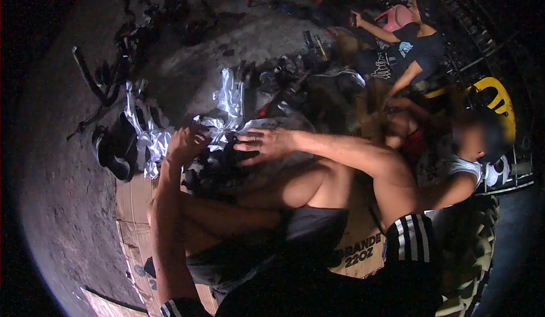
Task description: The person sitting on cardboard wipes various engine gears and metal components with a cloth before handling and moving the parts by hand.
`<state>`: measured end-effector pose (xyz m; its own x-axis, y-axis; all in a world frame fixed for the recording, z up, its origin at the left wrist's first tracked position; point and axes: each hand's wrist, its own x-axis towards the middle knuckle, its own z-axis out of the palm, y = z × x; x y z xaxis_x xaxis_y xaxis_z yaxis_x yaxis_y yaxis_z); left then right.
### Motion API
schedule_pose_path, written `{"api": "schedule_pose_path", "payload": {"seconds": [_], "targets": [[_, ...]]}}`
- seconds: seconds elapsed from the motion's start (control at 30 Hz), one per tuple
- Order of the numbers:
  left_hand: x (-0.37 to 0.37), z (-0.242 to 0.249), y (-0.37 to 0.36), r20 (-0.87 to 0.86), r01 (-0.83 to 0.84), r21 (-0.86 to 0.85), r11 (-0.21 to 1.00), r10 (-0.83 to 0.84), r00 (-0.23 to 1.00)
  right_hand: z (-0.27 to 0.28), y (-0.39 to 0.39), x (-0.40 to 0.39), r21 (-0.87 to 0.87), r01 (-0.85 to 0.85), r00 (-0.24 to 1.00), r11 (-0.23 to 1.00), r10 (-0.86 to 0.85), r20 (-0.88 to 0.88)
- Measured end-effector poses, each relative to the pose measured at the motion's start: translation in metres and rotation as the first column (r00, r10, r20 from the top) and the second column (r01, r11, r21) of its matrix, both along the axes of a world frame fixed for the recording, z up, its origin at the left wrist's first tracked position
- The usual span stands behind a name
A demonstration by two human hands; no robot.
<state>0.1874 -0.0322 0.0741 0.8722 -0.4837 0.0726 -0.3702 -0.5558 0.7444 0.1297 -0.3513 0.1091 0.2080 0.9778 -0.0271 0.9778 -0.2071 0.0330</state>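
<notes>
While the person sat with bare knees drawn up over a flattened cardboard box (pixel 131 203), I watched both hands meet around a dark part (pixel 218 166) on the floor in front of the shins. The left hand (pixel 186 145) was at its left side, fingers curved inward; I couldn't tell from where I stood whether they had hold of anything. The right hand (pixel 265 145) reached in opposite, its fingers spread well apart and loosely extended, the tips close by the same dark part, with no grip that I could see. Just beyond them stood a bright silvery piece (pixel 230 98), and left of the left hand lay a second crinkled silvery strip (pixel 150 146), near a black curved piece (pixel 113 153). Over to the right, a co-worker in a dark shirt (pixel 423 50) bent low, near another person in a white sleeveless top (pixel 466 169).
</notes>
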Motion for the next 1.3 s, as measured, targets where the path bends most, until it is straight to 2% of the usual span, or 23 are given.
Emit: {"api": "schedule_pose_path", "payload": {"seconds": [0.03,0.07,0.1,0.13,0.2,0.27,0.3,0.37,0.4,0.53,0.6,0.67,0.7,0.77,0.87,0.9,0.93,0.97,1.0,1.03,1.2,1.23,1.3], "targets": [[-0.002,0.007,-0.001,0.062,-0.01,0.035,0.999,0.007,0.998,-0.004,-0.001,0.002,0.024,0.036,0.995,0.999,-0.033,-0.093],[-0.004,0.013,-0.004,0.124,-0.017,0.067,0.998,0.009,0.992,-0.014,0.005,-0.015,0.081,0.405,0.836,0.911,-0.333,-0.437],[-0.008,0.02,-0.008,0.124,-0.016,0.064,0.998,0.008,0.992,-0.017,0.014,-0.034,0.001,0.716,0.484,0.698,-0.496,-0.721],[-0.01,0.027,-0.01,0.181,-0.023,0.105,0.994,0.004,0.983,-0.022,0.015,-0.045,-0.101,0.872,0.21,0.48,-0.552,-0.807],[-0.007,0.028,-0.006,0.23,-0.032,0.154,0.988,-0.004,0.973,-0.035,0.002,-0.061,-0.253,0.914,0.019,0.317,-0.656,-0.755],[0.003,0.016,-0.002,-0.011,0.036,0.055,0.998,-0.036,0.999,-0.038,-0.013,-0.079,-0.346,0.905,-0.085,0.25,-0.689,-0.72],[-0.001,0.014,-0.001,0.2,-0.022,0.249,0.968,-0.029,0.979,-0.034,-0.015,-0.089,-0.362,0.9,-0.106,0.241,-0.686,-0.72],[0.002,0.021,-0.007,0.036,0.0,0.22,0.975,-0.009,0.999,-0.017,-0.012,-0.095,-0.279,0.919,-0.028,0.278,-0.66,-0.751],[0.005,0.025,-0.012,-0.114,0.014,0.191,0.981,0.008,0.994,-0.009,-0.008,-0.092,-0.195,0.926,0.064,0.323,-0.645,-0.761],[0.011,-0.001,-0.005,-0.052,0.025,0.033,0.999,-0.023,0.998,0.031,0.014,-0.068,0.202,0.775,0.581,0.599,-0.549,-0.6],[0.014,-0.015,0.0,-0.206,-0.044,-0.096,0.994,0.023,0.978,0.047,0.019,-0.059,0.159,0.641,0.731,0.751,-0.535,-0.422],[0.003,0.005,-0.002,0.091,0.007,0.099,0.995,-0.016,0.996,0.055,0.025,-0.051,-0.051,0.344,0.936,0.938,-0.347,-0.062],[-0.004,0.019,-0.007,0.214,-0.033,0.114,0.993,0.008,0.977,-0.035,0.003,-0.046,0.035,0.308,0.949,0.951,-0.31,0.065],[0.003,0.011,-0.005,0.132,-0.033,0.165,0.986,0.011,0.991,0.019,0.011,-0.035,-0.141,0.216,0.976,0.966,-0.209,0.057],[0.008,-0.007,0.001,0.097,-0.07,0.251,0.966,0.047,0.994,0.002,0.008,-0.018,-0.055,0.116,0.993,0.992,-0.117,-0.017],[0.001,0.0,0.003,0.107,-0.081,0.163,0.983,0.064,0.992,0.009,0.008,-0.018,-0.07,0.066,0.976,0.995,-0.05,0.21],[-0.008,0.018,-0.002,0.121,-0.102,0.071,0.992,0.092,0.988,0.023,0.017,-0.022,-0.066,0.03,0.981,0.997,-0.016,0.195],[-0.006,0.032,-0.004,0.074,-0.073,0.195,0.978,0.059,0.995,0.041,0.03,-0.027,-0.031,0.413,0.859,0.91,-0.401,-0.318],[-0.007,0.038,-0.002,0.006,-0.049,0.308,0.95,0.05,0.999,0.049,0.042,-0.033,-0.234,0.675,0.375,0.7,-0.598,-0.708],[-0.007,0.033,0.0,0.044,-0.073,0.309,0.948,0.062,0.997,0.029,0.043,-0.032,-0.257,0.777,0.174,0.575,-0.589,-0.789],[0.003,-0.013,0.007,0.107,-0.081,0.264,0.961,0.055,0.993,-0.021,-0.027,-0.065,-0.46,0.792,0.03,0.402,-0.778,-0.627],[0.001,0.005,0.006,-0.045,0.001,0.265,0.964,0.012,0.999,-0.013,-0.028,-0.069,-0.457,0.795,0.039,0.398,-0.786,-0.617],[0.004,-0.004,0.005,0.025,0.015,0.278,0.96,-0.023,0.999,0.005,-0.021,-0.067,-0.369,0.808,0.161,0.459,-0.775,-0.611]]}}
